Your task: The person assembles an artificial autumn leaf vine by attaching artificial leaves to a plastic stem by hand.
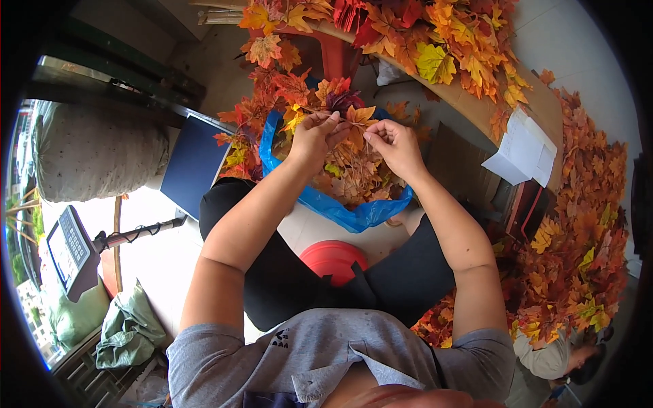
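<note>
From where I sit, the artificial orange maple leaf (361, 115) is at upper centre of the frame, between the hands. The right hand (396, 146) has thumb and forefinger pinched together, by my reading on the leaf's thin stem. The left hand (314, 139) is curled nearly closed beside it; I can't tell exactly what its fingertips grip. A hard pull could snap that stem or strip the leaf. Just below, I'd worry about the tangled stems (364, 170) in the blue plastic bag (367, 216): one snagging could drag others out, and the bag's loose rim could fold inward.
</note>
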### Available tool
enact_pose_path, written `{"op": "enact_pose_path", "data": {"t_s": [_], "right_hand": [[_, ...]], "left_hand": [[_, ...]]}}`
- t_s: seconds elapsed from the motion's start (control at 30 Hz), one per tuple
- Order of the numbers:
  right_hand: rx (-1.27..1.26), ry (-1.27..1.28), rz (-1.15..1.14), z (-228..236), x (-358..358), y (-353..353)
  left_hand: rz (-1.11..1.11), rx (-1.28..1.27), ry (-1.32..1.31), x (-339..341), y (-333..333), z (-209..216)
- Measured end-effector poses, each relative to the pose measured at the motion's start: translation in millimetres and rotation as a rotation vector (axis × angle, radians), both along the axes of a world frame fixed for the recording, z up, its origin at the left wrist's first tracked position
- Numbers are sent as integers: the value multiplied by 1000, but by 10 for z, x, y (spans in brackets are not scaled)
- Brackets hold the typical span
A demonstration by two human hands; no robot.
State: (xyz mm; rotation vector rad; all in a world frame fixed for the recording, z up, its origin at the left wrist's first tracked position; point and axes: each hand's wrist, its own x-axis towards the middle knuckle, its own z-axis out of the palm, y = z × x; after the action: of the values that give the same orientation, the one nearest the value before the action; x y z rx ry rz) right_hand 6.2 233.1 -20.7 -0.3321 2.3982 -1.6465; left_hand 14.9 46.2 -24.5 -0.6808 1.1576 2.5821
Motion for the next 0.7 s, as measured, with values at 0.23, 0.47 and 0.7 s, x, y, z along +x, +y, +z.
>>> {"op": "enact_pose_path", "data": {"t_s": [0.23,0.47,0.7], "right_hand": [[-325,-397,-100,49,23,-83],[-167,-270,26,158,-103,-118],[387,567,-806,499,-1281,712]], "left_hand": [[-194,-34,-26,142,111,-87],[-130,56,-92,60,86,-99],[-109,23,-11,38,5,-77]]}}
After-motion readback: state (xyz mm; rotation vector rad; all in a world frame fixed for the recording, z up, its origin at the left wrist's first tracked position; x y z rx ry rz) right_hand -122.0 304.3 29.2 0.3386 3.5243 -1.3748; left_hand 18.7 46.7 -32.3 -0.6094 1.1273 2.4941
